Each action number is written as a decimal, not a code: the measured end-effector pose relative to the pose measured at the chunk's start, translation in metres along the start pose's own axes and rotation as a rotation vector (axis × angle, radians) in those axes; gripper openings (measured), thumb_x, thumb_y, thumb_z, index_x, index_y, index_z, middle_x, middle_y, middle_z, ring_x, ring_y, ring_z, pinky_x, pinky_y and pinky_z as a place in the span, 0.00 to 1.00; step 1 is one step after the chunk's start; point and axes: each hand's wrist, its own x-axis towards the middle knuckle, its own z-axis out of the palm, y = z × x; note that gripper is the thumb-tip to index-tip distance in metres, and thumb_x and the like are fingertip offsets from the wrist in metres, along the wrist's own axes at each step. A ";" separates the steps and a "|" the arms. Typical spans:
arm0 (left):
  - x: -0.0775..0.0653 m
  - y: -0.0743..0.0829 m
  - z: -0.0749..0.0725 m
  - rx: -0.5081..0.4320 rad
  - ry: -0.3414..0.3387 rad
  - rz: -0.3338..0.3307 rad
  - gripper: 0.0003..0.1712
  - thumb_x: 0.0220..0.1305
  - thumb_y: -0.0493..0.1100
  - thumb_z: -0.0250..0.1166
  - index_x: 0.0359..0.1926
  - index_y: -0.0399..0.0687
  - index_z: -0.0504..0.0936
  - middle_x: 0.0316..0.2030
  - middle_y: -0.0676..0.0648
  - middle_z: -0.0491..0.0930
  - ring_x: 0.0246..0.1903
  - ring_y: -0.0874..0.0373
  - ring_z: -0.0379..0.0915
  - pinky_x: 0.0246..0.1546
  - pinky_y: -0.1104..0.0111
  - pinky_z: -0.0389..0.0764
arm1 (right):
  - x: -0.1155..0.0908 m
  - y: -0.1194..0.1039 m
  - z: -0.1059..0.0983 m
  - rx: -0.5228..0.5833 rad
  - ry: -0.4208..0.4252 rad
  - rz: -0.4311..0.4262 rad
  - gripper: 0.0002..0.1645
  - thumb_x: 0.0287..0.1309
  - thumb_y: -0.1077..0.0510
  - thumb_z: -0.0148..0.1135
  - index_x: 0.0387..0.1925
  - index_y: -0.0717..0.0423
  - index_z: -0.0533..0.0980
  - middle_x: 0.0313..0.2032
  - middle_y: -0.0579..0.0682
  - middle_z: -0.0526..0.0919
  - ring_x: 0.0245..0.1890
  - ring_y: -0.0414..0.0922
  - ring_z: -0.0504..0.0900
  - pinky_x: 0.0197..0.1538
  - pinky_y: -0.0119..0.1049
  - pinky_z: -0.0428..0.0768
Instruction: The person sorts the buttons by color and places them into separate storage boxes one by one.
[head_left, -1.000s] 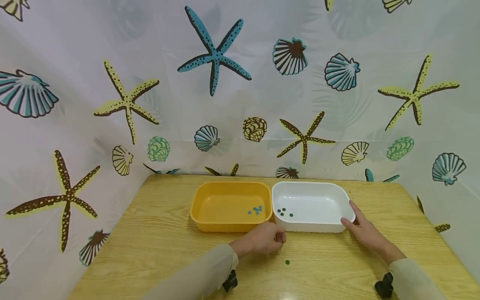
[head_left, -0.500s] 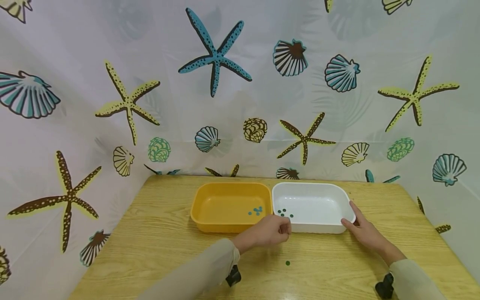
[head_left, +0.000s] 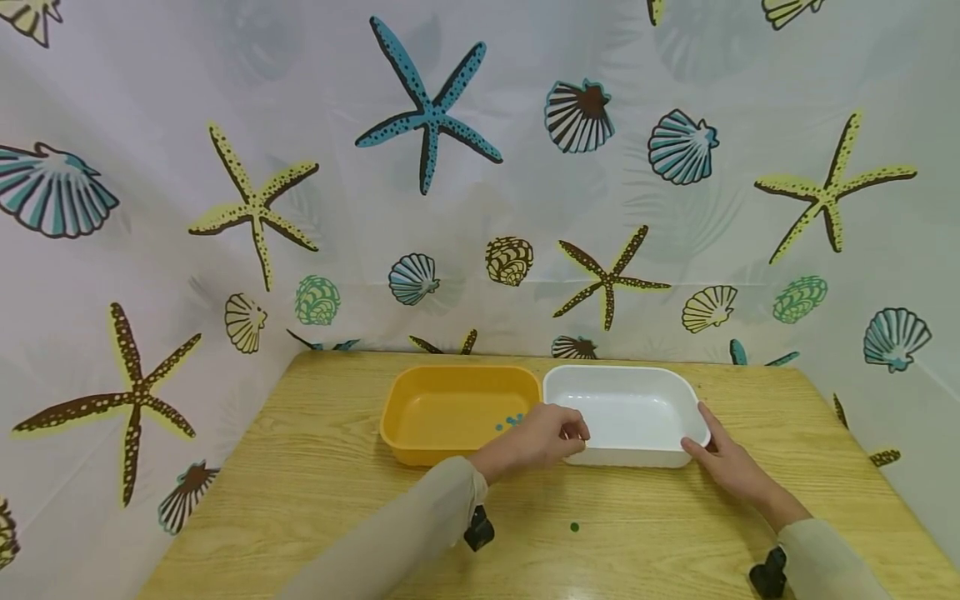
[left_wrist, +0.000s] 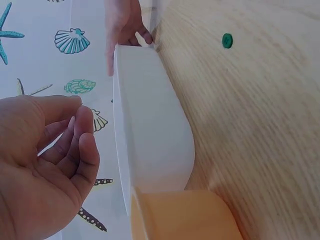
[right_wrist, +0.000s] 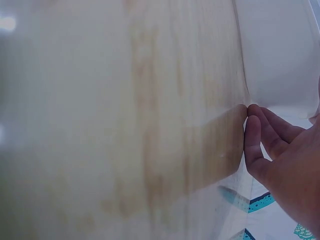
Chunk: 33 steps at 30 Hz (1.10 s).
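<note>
My left hand (head_left: 542,435) is over the near left corner of the white tray (head_left: 637,457), its thumb and index fingertips pinched together. In the left wrist view a tiny dark edge shows between those fingertips, a small button mostly hidden by them. My right hand (head_left: 731,468) holds the white tray's near right corner, thumb at the front rim and fingers along the right side. A green button (head_left: 574,527) lies on the table in front of the trays. Several blue buttons (head_left: 510,422) lie in the yellow tray (head_left: 450,457). The left hand hides the white tray's left end.
Both trays stand side by side on the wooden table (head_left: 322,467), walls touching or nearly so. A white curtain (head_left: 480,192) printed with starfish and shells hangs behind the table and along its sides. Each wrist wears a small black camera.
My left hand has risen from the table in front of the trays, moving forward and slightly right over the white tray's rim. It now covers the green buttons there. The right hand has stayed put.
</note>
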 end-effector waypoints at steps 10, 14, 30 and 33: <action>0.019 0.001 -0.007 -0.022 0.024 -0.033 0.03 0.63 0.38 0.63 0.36 0.45 0.82 0.25 0.55 0.77 0.24 0.64 0.71 0.26 0.76 0.73 | -0.002 0.000 -0.001 -0.007 -0.001 0.003 0.53 0.67 0.39 0.48 0.73 0.56 0.28 0.70 0.69 0.35 0.68 0.69 0.43 0.63 0.63 0.49; 0.028 -0.001 -0.009 -0.050 0.026 -0.060 0.04 0.63 0.37 0.62 0.37 0.43 0.82 0.25 0.53 0.77 0.24 0.63 0.73 0.26 0.75 0.74 | -0.002 0.001 -0.001 0.001 0.000 0.002 0.52 0.68 0.40 0.48 0.73 0.56 0.28 0.70 0.69 0.34 0.68 0.69 0.42 0.63 0.63 0.49; 0.051 -0.027 -0.021 -0.093 0.084 -0.204 0.06 0.64 0.36 0.61 0.40 0.39 0.81 0.27 0.48 0.78 0.27 0.57 0.72 0.29 0.71 0.74 | -0.001 0.000 -0.002 -0.004 0.010 -0.009 0.51 0.69 0.42 0.48 0.73 0.57 0.29 0.70 0.69 0.36 0.68 0.68 0.43 0.64 0.62 0.48; 0.052 -0.030 -0.021 -0.120 0.094 -0.242 0.06 0.64 0.37 0.61 0.40 0.40 0.81 0.29 0.47 0.78 0.28 0.56 0.72 0.29 0.70 0.74 | 0.000 0.000 -0.002 0.001 0.006 -0.011 0.51 0.69 0.42 0.48 0.73 0.57 0.29 0.70 0.69 0.35 0.68 0.68 0.43 0.64 0.62 0.48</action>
